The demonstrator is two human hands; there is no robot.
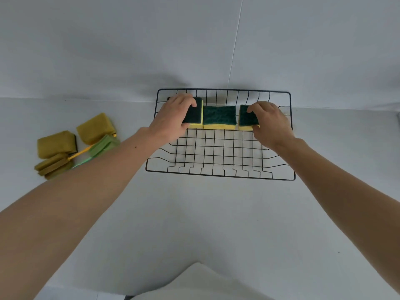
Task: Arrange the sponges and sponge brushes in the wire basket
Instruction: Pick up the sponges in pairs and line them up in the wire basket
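We look down on a pale grey bench (194,213) where a black wire basket with a square-grid floor (220,152) sits against the back wall. Three yellow foam sponges with dark green scouring tops line its far side. Our left hand (173,118) grips the left sponge (194,114), fingers curled over its rough top; our right hand (270,124) pinches the right sponge (246,120). The middle sponge (219,116) lies free between them, touching the left one, with a small gap to the right one. We judge we are squaring this first row. Left of the basket, well apart, wait ochre rectangular sponges (93,127) and layered sponge brushes on thin handles (101,146). Next, we expect to fetch those into the basket's open near half.
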